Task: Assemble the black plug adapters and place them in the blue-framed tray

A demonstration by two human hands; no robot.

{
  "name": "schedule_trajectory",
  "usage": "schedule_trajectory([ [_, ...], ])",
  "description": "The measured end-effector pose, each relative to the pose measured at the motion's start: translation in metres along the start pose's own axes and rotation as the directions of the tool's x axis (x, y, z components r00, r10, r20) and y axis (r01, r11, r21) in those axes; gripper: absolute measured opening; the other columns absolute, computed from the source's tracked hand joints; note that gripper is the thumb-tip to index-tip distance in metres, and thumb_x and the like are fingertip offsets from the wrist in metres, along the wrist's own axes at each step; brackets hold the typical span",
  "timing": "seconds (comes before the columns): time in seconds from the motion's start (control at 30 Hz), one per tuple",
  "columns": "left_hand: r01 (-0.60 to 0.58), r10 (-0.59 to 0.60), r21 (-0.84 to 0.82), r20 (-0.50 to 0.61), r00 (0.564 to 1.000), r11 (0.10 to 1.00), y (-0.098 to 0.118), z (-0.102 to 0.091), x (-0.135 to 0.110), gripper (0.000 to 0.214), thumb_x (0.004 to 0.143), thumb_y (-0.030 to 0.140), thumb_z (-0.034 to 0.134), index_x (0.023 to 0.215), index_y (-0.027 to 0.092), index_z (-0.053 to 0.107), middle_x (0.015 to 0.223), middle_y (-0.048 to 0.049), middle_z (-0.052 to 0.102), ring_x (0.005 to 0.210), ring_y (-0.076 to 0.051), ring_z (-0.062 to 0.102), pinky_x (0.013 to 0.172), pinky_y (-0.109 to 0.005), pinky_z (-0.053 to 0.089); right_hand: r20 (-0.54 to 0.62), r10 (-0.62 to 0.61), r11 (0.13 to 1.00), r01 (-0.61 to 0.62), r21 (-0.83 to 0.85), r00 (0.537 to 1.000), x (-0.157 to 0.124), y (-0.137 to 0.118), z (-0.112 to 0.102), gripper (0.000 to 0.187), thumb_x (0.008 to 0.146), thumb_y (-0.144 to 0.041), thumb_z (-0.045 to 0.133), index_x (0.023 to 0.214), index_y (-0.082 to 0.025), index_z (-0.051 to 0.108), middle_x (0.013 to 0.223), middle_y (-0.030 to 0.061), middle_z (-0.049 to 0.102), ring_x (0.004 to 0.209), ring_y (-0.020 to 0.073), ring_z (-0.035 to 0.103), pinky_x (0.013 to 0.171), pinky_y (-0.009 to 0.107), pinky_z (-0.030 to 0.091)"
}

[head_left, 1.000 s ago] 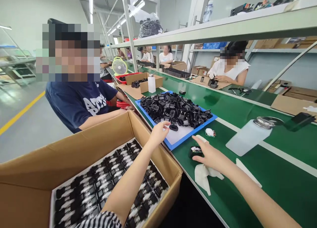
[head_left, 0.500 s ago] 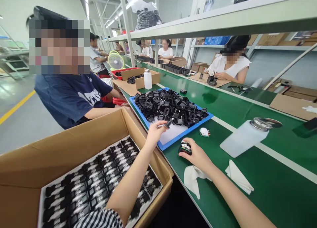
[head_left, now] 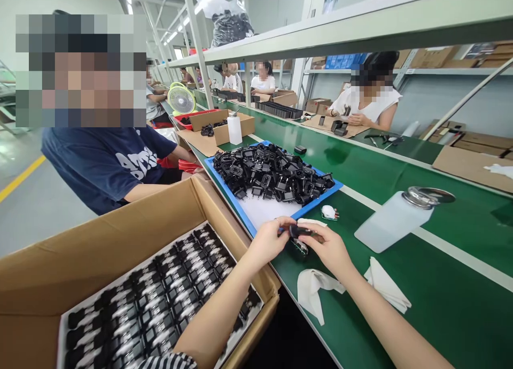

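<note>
My left hand (head_left: 269, 241) and my right hand (head_left: 331, 248) meet over the near edge of the green belt (head_left: 401, 315), both pinching a small black plug part (head_left: 300, 231). Under the right hand a second small piece with a green board (head_left: 298, 246) shows. Just beyond lies a blue tray (head_left: 312, 206) with a heap of black plug parts (head_left: 272, 171). A small white piece (head_left: 329, 212) lies on the belt beside the tray. A cardboard box (head_left: 120, 235) of neatly packed black parts (head_left: 160, 305) stands at my left.
A frosted dispenser bottle (head_left: 395, 219) lies to the right, and two white cloths (head_left: 320, 291) lie near the belt edge. A person in a navy shirt (head_left: 108, 160) sits close on the left. Other workers sit along the line, one in white (head_left: 371, 104) across the belt.
My left hand came back from the tray with a black part. My right hand lifted its piece off the belt. Both hands now meet in front of me.
</note>
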State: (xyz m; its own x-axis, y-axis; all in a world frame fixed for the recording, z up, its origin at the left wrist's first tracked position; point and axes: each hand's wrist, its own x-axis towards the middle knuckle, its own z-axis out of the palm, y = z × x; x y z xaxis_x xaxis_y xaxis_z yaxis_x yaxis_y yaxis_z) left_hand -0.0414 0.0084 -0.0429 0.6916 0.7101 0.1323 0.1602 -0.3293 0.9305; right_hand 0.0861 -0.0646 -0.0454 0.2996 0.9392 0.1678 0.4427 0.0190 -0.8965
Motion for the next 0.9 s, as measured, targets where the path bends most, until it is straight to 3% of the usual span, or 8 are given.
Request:
schedule_trajectory([
  [0.1,-0.091,0.054,0.309,0.126,0.991,0.947,0.002,-0.005,-0.01,0.037,0.064,0.024,0.05,0.1,0.018,0.047,0.091,-0.0043,0.055,0.087,-0.018,0.048,0.077,-0.03,0.038,0.098,0.001,0.975,0.02,-0.219,0.995,-0.003,-0.004,-0.007,0.019,0.069,-0.03,0.045,0.084,-0.022,0.053,0.083,-0.0005,0.056,0.061,0.0126,0.05,0.059,0.027,0.04],
  [0.2,-0.074,0.019,0.453,0.125,0.992,0.888,-0.001,-0.002,-0.013,0.048,0.06,0.029,0.056,0.105,0.018,0.043,0.089,-0.0056,0.055,0.085,-0.019,0.049,0.075,-0.031,0.039,0.247,-0.014,0.926,0.106,-0.362,0.969,-0.006,-0.007,-0.011,0.014,0.072,-0.028,0.042,0.082,-0.025,0.052,0.079,-0.0033,0.056,0.067,0.0134,0.05,0.057,0.025,0.038],
  [0.3,-0.114,0.054,0.501,0.132,0.99,0.858,-0.004,0.001,-0.01,0.039,0.062,0.03,0.055,0.099,0.019,0.047,0.085,-0.0037,0.055,0.081,-0.017,0.049,0.072,-0.029,0.039,0.246,-0.012,0.901,0.117,-0.418,0.969,-0.006,-0.008,-0.012,0.013,0.073,-0.03,0.042,0.081,-0.025,0.052,0.078,-0.0038,0.055,0.07,0.014,0.05,0.057,0.024,0.037],
  [0.4,-0.158,0.086,0.529,0.158,0.984,0.834,-0.003,0.001,-0.008,0.035,0.063,0.03,0.054,0.095,0.02,0.048,0.08,-0.0022,0.055,0.078,-0.017,0.049,0.07,-0.028,0.039,0.155,-0.002,0.92,0.063,-0.388,0.988,-0.005,-0.009,-0.014,0.015,0.071,-0.032,0.043,0.082,-0.024,0.051,0.074,-0.0032,0.055,0.065,0.0133,0.051,0.057,0.024,0.037],
  [0.57,-0.123,0.044,0.498,0.167,0.985,0.858,-0.003,0.001,-0.006,0.046,0.061,0.031,0.055,0.104,0.021,0.042,0.089,-0.0006,0.055,0.077,-0.015,0.048,0.07,-0.026,0.039,0.071,0.047,0.95,-0.023,-0.311,0.996,-0.004,-0.013,-0.02,0.012,0.068,-0.03,0.045,0.075,-0.021,0.048,0.075,-0.0023,0.056,0.064,0.0126,0.052,0.058,0.022,0.039],
  [0.73,-0.149,0.072,0.572,0.156,0.985,0.807,-0.003,0.003,-0.006,0.044,0.062,0.038,0.054,0.102,0.024,0.044,0.08,0.0005,0.057,0.075,-0.016,0.049,0.065,-0.026,0.039,0.101,0.103,0.845,-0.033,-0.534,0.989,-0.013,-0.017,-0.012,0.015,0.071,-0.035,0.039,0.073,-0.021,0.044,0.066,-0.002,0.055,0.055,0.0148,0.052,0.047,0.023,0.036],
  [0.9,-0.173,0.106,0.6,0.146,0.984,0.781,-0.004,0.005,-0.006,0.041,0.062,0.044,0.053,0.097,0.025,0.048,0.083,0.0009,0.057,0.077,-0.016,0.049,0.067,-0.025,0.038,0.179,0.153,0.793,-0.013,-0.609,0.972,-0.011,-0.014,-0.009,0.026,0.071,-0.036,0.034,0.091,-0.022,0.044,0.074,0.0014,0.058,0.064,0.0184,0.055,0.05,0.024,0.038],
])
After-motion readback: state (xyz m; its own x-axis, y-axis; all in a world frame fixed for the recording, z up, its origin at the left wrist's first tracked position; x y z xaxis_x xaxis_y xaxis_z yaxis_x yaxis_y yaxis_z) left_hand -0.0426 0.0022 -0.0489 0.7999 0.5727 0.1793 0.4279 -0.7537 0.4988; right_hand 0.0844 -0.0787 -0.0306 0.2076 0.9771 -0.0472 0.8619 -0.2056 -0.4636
